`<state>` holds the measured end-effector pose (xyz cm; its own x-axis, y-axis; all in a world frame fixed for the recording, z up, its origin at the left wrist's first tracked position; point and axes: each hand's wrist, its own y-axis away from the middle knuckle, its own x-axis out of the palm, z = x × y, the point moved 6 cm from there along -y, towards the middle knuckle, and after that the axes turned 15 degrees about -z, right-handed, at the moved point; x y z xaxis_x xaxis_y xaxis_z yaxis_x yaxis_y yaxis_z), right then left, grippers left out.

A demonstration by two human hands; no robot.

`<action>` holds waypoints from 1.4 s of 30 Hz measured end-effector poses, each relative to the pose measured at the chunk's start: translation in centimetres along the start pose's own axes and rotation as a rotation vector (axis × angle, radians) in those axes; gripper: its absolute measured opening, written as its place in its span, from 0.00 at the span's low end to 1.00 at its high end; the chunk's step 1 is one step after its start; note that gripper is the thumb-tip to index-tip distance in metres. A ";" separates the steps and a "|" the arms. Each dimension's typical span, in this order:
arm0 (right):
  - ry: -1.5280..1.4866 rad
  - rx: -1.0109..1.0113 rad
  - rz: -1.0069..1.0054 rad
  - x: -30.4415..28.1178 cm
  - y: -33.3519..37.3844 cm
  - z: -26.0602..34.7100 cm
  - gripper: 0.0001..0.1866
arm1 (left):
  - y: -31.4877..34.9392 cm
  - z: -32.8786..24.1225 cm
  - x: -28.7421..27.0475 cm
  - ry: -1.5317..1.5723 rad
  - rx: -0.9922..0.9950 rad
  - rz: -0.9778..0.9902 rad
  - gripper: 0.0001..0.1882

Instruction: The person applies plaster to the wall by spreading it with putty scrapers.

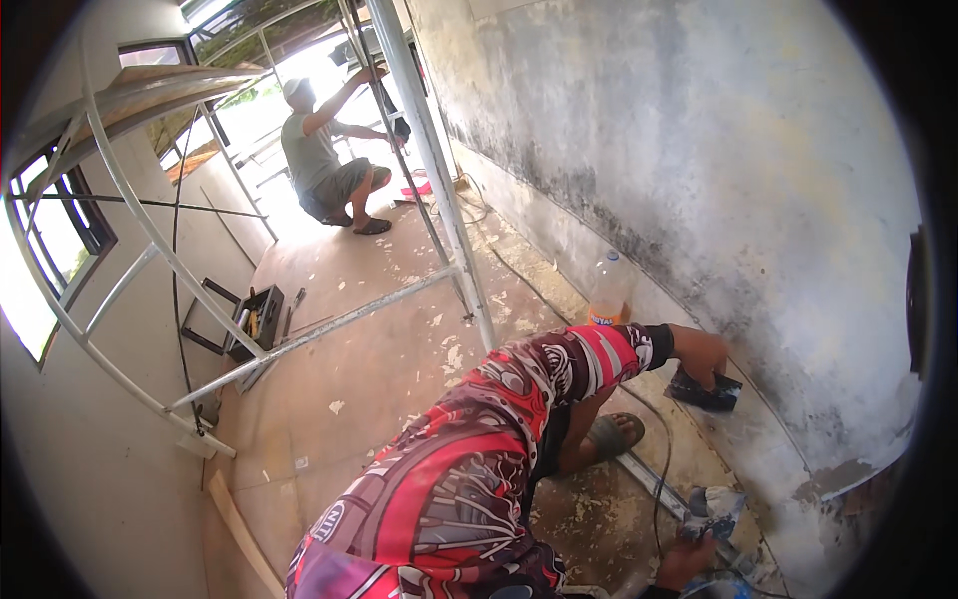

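Observation:
My left arm, in a red, black and white patterned sleeve, stretches across to the grey wall (699, 190). My left hand (702, 351) is closed around a wide, dark-bladed scraper (705, 391), held close to the base of the wall. Lower down at the right, my right hand (687, 561) grips a putty knife (715, 511) whose blade is smeared with whitish paste; its handle is mostly hidden by the fingers. My sandalled foot (617, 437) stands between the two hands.
A bottle with orange contents (609, 299) stands by the wall. A dark cable (667, 439) and a metal bar (647, 481) lie near my foot. Metal scaffolding (439, 180) rises ahead, with an open toolbox (257, 321) at left. Another person (324, 155) squats farther off.

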<state>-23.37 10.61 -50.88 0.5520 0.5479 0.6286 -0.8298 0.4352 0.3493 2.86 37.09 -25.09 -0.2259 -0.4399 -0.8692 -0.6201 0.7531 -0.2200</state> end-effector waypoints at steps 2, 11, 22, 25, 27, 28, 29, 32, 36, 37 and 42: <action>-0.017 0.020 -0.020 1.4 0.6 -0.4 0.15 | 0.3 1.4 0.1 0.092 -0.050 0.012 0.16; -0.072 0.059 -0.039 -1.9 -1.1 -0.9 0.14 | -2.0 0.1 0.2 -0.036 0.068 0.029 0.16; -0.119 0.074 -0.058 0.1 0.2 -0.8 0.17 | -1.9 1.4 -3.2 0.117 0.056 -0.304 0.16; -0.087 0.023 -0.106 0.8 0.3 0.3 0.17 | -1.4 2.3 -0.2 0.013 -0.023 0.045 0.17; -0.081 0.023 -0.068 0.9 -0.4 0.2 0.17 | -0.6 2.2 1.3 -0.102 0.034 0.231 0.18; -0.073 0.006 -0.040 0.8 -0.6 0.4 0.17 | -0.6 2.1 1.1 -0.099 0.034 0.232 0.18; -0.072 0.005 -0.042 0.5 -0.7 0.4 0.17 | -0.7 2.0 0.8 -0.040 0.016 0.219 0.18; -0.075 0.028 -0.009 3.2 0.8 0.9 0.16 | -0.4 1.8 0.3 -0.006 -0.003 0.191 0.17; -0.213 0.186 -0.196 7.7 4.5 2.3 0.10 | -1.1 1.9 1.2 -0.043 0.029 0.191 0.17; -0.217 0.194 -0.206 7.2 4.3 1.8 0.10 | -0.9 2.6 1.3 -0.049 0.022 0.189 0.17; -0.045 0.135 -0.167 4.6 3.4 1.5 0.11 | -1.8 3.2 -0.2 0.102 -0.073 -0.058 0.16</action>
<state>-23.83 13.56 -45.79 0.6811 0.4421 0.5837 -0.7322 0.4160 0.5393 6.44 37.43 -25.97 -0.2605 -0.5320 -0.8056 -0.6865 0.6888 -0.2329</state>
